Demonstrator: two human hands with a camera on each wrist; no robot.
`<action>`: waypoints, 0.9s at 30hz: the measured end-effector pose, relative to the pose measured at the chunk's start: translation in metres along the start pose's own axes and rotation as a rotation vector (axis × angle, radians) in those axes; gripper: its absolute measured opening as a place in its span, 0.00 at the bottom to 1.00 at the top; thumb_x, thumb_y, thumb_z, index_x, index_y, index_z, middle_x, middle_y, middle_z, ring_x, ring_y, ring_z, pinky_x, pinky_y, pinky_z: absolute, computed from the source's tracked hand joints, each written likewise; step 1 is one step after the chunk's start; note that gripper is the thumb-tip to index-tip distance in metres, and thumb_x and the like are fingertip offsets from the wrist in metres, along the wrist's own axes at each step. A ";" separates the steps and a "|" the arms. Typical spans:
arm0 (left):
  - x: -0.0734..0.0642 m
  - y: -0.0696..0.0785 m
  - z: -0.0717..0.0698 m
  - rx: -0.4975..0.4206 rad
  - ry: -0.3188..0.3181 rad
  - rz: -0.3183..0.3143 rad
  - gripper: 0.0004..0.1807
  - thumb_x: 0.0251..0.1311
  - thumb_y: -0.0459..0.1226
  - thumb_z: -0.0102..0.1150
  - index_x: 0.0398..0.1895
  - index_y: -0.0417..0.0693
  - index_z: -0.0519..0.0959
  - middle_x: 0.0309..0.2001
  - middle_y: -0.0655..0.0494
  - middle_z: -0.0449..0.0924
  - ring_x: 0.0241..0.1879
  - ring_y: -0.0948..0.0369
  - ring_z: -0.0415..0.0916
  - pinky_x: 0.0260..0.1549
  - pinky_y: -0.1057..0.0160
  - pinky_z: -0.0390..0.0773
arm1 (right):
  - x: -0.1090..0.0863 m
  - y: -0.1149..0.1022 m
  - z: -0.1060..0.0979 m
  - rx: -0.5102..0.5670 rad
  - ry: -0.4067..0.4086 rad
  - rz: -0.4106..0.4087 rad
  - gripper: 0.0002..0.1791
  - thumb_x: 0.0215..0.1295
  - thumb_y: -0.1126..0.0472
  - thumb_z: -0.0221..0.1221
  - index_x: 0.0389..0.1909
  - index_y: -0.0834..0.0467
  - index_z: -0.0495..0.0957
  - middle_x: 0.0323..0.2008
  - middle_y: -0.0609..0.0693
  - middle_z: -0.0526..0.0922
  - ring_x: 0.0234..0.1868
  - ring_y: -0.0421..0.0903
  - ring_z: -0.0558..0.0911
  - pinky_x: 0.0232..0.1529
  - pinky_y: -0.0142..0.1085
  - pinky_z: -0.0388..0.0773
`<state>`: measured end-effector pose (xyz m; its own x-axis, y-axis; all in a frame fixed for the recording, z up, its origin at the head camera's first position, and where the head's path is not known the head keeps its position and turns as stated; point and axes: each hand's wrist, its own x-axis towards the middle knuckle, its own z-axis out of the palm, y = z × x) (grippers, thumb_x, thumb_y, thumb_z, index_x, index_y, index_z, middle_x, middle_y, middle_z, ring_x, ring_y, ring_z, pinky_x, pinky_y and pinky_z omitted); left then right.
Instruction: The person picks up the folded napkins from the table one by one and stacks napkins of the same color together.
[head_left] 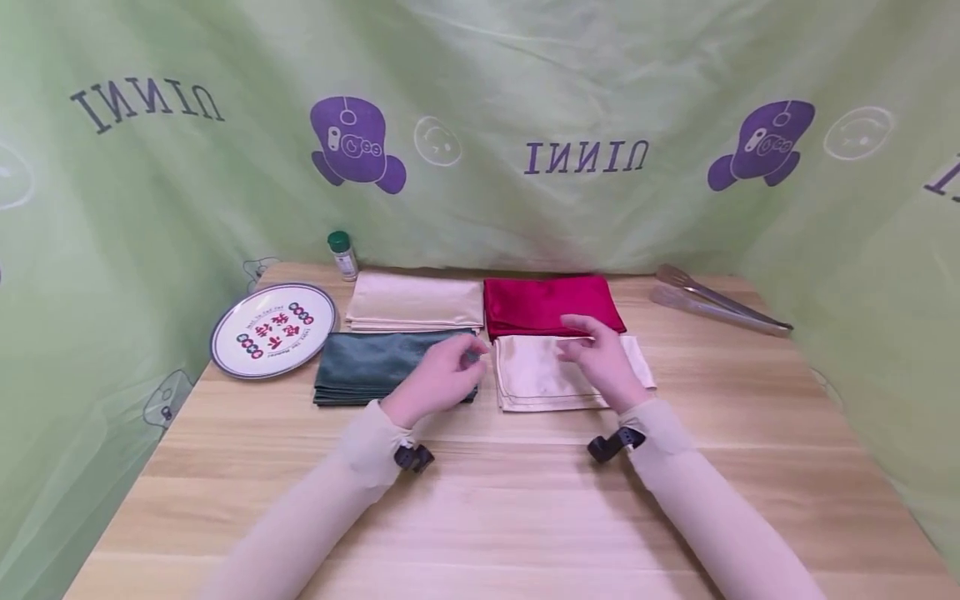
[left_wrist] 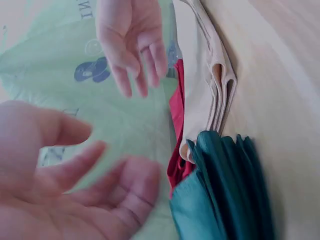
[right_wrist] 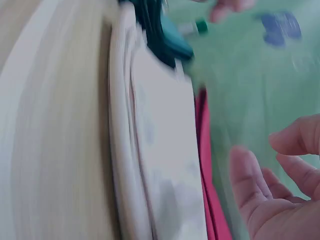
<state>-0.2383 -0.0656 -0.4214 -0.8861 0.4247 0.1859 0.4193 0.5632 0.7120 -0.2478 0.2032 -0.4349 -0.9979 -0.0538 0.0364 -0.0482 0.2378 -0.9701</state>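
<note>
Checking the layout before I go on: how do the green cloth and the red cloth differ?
The green cloth is dark teal and lies in the near row, under the left hand. The red cloth is crimson and lies in the far row, beyond the right hand, which hovers over a cream cloth. Both are folded into flat rectangles on the table.

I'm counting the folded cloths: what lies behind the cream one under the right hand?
Behind the cream cloth lies a folded red cloth. The right hand hovering above hides part of its front edge.
</note>
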 end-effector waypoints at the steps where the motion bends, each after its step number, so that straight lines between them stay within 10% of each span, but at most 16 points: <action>1: 0.005 0.002 0.005 0.035 -0.027 -0.004 0.13 0.61 0.37 0.56 0.47 0.42 0.78 0.41 0.49 0.79 0.40 0.56 0.74 0.44 0.57 0.74 | -0.002 0.003 -0.011 -0.027 0.021 0.003 0.25 0.66 0.70 0.56 0.64 0.68 0.68 0.57 0.64 0.75 0.44 0.65 0.81 0.42 0.39 0.81; 6: 0.025 0.006 0.027 0.231 -0.137 -0.020 0.18 0.64 0.42 0.55 0.52 0.40 0.75 0.46 0.47 0.79 0.48 0.51 0.71 0.55 0.54 0.64 | -0.014 0.014 -0.063 -0.189 0.070 0.064 0.25 0.69 0.64 0.56 0.65 0.68 0.68 0.58 0.66 0.74 0.44 0.60 0.77 0.39 0.37 0.77; 12: 0.036 0.010 0.041 0.334 -0.233 -0.135 0.25 0.65 0.46 0.53 0.64 0.48 0.73 0.58 0.51 0.78 0.52 0.50 0.66 0.50 0.56 0.63 | -0.026 0.017 -0.105 -0.313 -0.013 0.179 0.29 0.72 0.58 0.53 0.68 0.66 0.63 0.65 0.67 0.66 0.60 0.61 0.69 0.57 0.49 0.68; 20: 0.036 0.012 0.047 0.376 -0.296 -0.187 0.28 0.65 0.50 0.51 0.68 0.56 0.71 0.64 0.54 0.73 0.51 0.48 0.60 0.50 0.50 0.64 | -0.026 0.030 -0.109 -0.556 -0.208 0.157 0.37 0.70 0.51 0.57 0.73 0.62 0.58 0.70 0.71 0.58 0.70 0.68 0.57 0.66 0.62 0.54; 27: 0.037 0.012 0.052 0.382 -0.288 -0.222 0.28 0.65 0.51 0.51 0.68 0.58 0.71 0.64 0.54 0.73 0.51 0.49 0.58 0.48 0.51 0.60 | -0.025 0.035 -0.102 -0.622 -0.224 0.107 0.35 0.69 0.51 0.57 0.72 0.62 0.61 0.70 0.69 0.60 0.71 0.68 0.56 0.67 0.61 0.51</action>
<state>-0.2556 -0.0066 -0.4410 -0.8939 0.4132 -0.1737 0.3173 0.8571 0.4058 -0.2295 0.3118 -0.4457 -0.9687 -0.1828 -0.1680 -0.0325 0.7642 -0.6442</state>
